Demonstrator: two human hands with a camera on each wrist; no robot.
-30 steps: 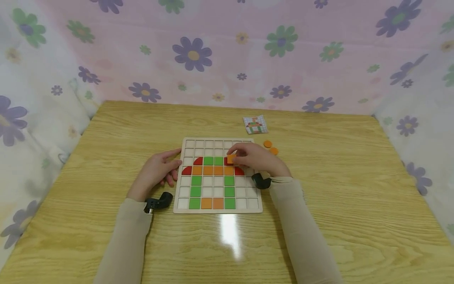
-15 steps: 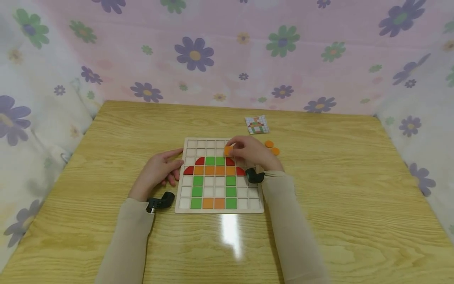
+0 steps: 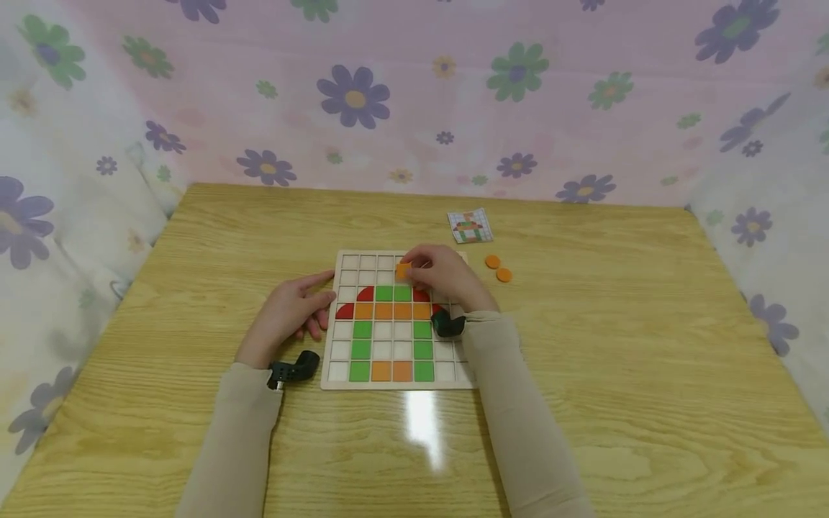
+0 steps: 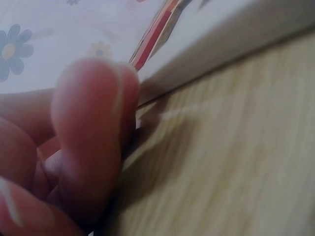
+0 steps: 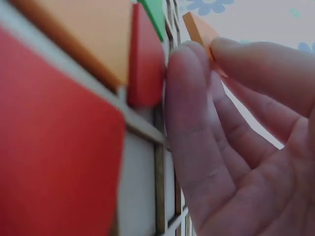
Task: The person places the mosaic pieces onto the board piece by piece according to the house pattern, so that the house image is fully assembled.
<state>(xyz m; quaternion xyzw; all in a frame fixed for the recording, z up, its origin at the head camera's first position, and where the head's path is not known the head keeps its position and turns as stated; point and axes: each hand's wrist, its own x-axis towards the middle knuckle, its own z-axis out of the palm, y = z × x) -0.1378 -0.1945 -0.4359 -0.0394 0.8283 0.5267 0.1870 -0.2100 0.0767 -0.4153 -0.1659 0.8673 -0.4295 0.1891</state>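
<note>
A wooden grid board [image 3: 327, 352] lies on the table, partly filled with green squares [image 3: 393, 293], orange squares [image 3: 383, 311] and red quarter-round tiles [image 3: 365, 293]. My right hand [image 3: 447, 277] pinches a loose orange square tile [image 3: 403, 271] between thumb and finger, over the upper rows of the grid. The right wrist view has this orange tile [image 5: 199, 34] raised off the board and tilted. At the board's left edge rests my left hand [image 3: 285, 309], its fingers relaxed and touching the rim. Part of the board's right side is hidden by the right hand and wrist.
Two orange round pieces [image 3: 499, 268] lie to the right of the board. Behind them is a small pattern card [image 3: 470, 226]. A flowered cloth [image 3: 414, 93] hangs behind the wooden table [image 3: 648, 360]. Each wrist carries a black camera [image 3: 294, 368].
My right hand has carried the orange square up and to the left, from above the upper right red tile to the row above the green squares. The left hand stays at the board's edge.
</note>
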